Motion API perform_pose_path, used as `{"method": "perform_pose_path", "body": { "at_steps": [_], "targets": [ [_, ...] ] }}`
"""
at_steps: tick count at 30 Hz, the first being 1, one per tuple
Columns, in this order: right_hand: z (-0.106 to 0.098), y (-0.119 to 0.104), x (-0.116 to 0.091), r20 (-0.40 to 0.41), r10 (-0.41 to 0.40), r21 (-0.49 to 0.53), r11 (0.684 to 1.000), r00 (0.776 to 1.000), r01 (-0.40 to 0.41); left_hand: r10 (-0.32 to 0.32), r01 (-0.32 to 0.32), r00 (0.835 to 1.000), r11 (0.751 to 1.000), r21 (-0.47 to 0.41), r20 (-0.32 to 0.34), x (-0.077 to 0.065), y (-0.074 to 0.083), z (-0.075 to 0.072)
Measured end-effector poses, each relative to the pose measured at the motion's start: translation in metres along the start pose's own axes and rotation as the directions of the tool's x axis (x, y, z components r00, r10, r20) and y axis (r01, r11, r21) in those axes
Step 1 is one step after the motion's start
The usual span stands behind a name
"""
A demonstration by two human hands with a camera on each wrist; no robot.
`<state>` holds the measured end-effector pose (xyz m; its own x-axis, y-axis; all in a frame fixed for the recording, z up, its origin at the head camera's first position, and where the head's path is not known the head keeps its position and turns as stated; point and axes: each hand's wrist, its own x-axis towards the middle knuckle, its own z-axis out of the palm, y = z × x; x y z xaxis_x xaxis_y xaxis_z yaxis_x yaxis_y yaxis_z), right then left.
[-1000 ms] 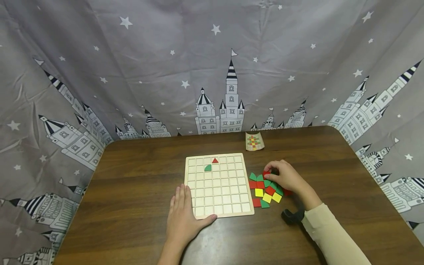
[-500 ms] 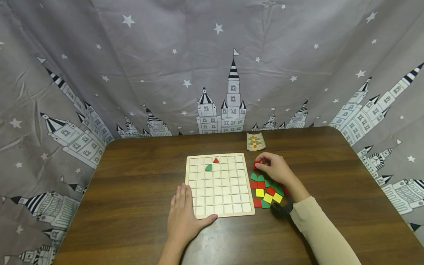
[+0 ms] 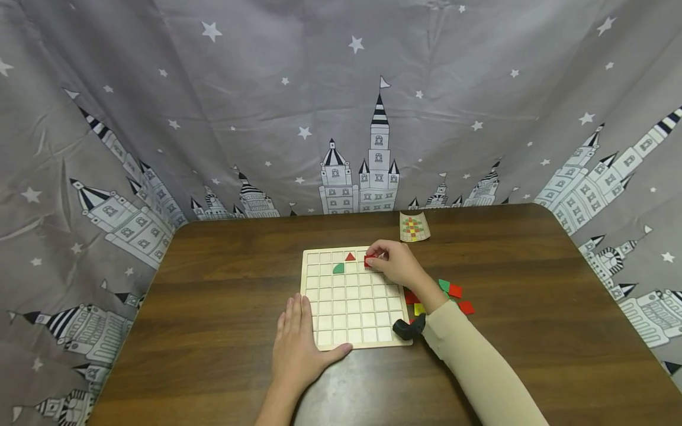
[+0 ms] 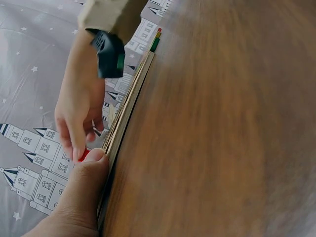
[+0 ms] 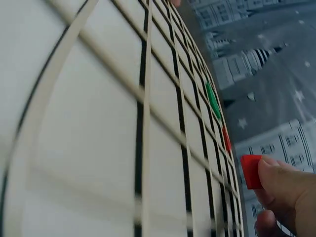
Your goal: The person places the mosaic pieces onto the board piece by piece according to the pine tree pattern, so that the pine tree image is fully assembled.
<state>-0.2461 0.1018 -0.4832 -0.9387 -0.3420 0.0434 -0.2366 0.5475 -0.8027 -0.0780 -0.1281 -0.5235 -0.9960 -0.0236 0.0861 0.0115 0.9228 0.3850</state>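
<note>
A pale wooden grid board [image 3: 335, 308] lies on the table. My left hand [image 3: 296, 350] rests against its lower left corner, fingers straight along the left edge and thumb at the near edge. Between thumb and fingers my right hand [image 3: 398, 265] pinches a red square tile [image 5: 251, 170], held over the board's upper rows in the head view. A red triangle tile [image 3: 350, 257] sits in the top row, with a green quarter-round tile [image 3: 338, 268] one row below and to its left. In the left wrist view the left thumb [image 4: 92, 170] is at the board's edge.
Loose tiles lie right of the board, partly hidden under the right forearm; a yellow tile [image 3: 419, 309] and a red tile [image 3: 466, 307] show. A small curled pattern card [image 3: 414, 229] lies behind the board. A grey curtain [image 3: 240, 89] borders the table's far side.
My right hand has lifted the red square tile from the loose tiles and carried it left, over the board. The left hand has stayed at the board's corner.
</note>
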Motion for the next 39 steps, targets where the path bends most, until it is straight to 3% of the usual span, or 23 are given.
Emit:
{"method": "perform_pose_path", "body": {
  "at_steps": [11, 22, 39],
  "targets": [
    [0.031, -0.018, 0.012, 0.014, -0.009, -0.026, 1.000, 1.000, 0.010, -0.005, 0.005, 1.000, 1.000, -0.002, 0.012, 0.001, 0.000, 0.000],
    [0.037, -0.021, 0.011, 0.025, -0.002, -0.086, 0.996, 1.000, 0.004, -0.001, 0.001, 1.000, 1.000, -0.007, 0.005, 0.001, -0.001, 0.000],
    [0.041, -0.018, 0.009, -0.009, -0.063, -0.197, 0.979, 0.998, 0.060, 0.004, -0.004, 1.000, 1.000, -0.013, -0.006, 0.000, 0.000, 0.000]
  ]
}}
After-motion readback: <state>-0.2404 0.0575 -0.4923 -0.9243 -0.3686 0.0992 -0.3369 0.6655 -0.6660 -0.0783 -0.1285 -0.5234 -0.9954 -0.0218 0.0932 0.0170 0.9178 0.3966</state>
